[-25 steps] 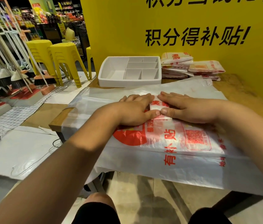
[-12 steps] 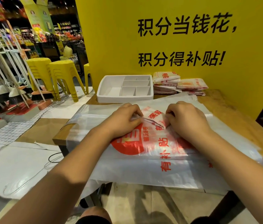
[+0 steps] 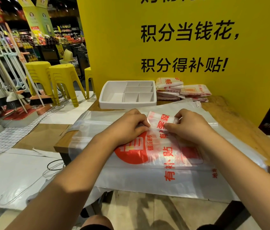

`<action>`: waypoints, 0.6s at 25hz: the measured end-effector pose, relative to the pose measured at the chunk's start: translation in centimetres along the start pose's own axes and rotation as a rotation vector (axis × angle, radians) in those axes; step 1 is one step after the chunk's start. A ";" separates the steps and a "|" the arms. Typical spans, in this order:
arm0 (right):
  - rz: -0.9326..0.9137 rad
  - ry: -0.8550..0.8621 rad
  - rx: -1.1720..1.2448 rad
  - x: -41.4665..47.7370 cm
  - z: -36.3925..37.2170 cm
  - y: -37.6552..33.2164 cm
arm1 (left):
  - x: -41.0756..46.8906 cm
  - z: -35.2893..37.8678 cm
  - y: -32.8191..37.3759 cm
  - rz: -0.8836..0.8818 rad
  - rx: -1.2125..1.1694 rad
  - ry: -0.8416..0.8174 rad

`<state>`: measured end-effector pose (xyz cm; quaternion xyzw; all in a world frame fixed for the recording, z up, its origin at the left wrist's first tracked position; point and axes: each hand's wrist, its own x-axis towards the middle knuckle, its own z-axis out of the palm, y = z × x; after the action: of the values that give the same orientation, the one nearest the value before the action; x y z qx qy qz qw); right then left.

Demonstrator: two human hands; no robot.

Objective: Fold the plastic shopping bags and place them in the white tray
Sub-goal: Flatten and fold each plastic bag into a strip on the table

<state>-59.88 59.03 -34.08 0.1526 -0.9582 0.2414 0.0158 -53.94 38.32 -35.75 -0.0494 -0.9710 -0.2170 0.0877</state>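
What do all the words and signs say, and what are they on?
"积分当钱花," on the yellow wall.
"积分得补贴!" below it; top line cut off.
"有补贴" on the flat bag.
Folded bag, bag pile, shop signs: too blurred.

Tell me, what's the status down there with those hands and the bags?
Left hand and right hand both pinching the folded bag. It is held over the spread bag. White tray behind, no bag inside, nothing between.

One head-worn wide-angle view: looks forward and down across wooden table (image 3: 243, 127), near; white tray (image 3: 127, 104) mid-distance, yellow sign wall (image 3: 114, 47) behind; edges seemingly bent.
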 end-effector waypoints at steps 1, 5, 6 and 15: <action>-0.001 -0.035 0.004 0.2 -0.3 0.0 | 0.0 0.1 0.0 -0.004 0.010 -0.002; 0.043 -0.271 0.150 0.5 -1.4 -0.8 | 0.1 0.6 0.2 -0.007 0.085 -0.038; 0.045 -0.303 0.152 0.5 -1.4 -1.1 | 0.1 0.6 0.3 -0.012 0.083 -0.048; 0.111 -0.369 0.350 1.9 -1.5 -0.9 | -0.4 -0.2 0.7 -0.031 0.044 -0.171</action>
<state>-61.48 58.47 -32.13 0.1415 -0.8955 0.3720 -0.1992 -53.46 38.86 -35.39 -0.0510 -0.9801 -0.1919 0.0019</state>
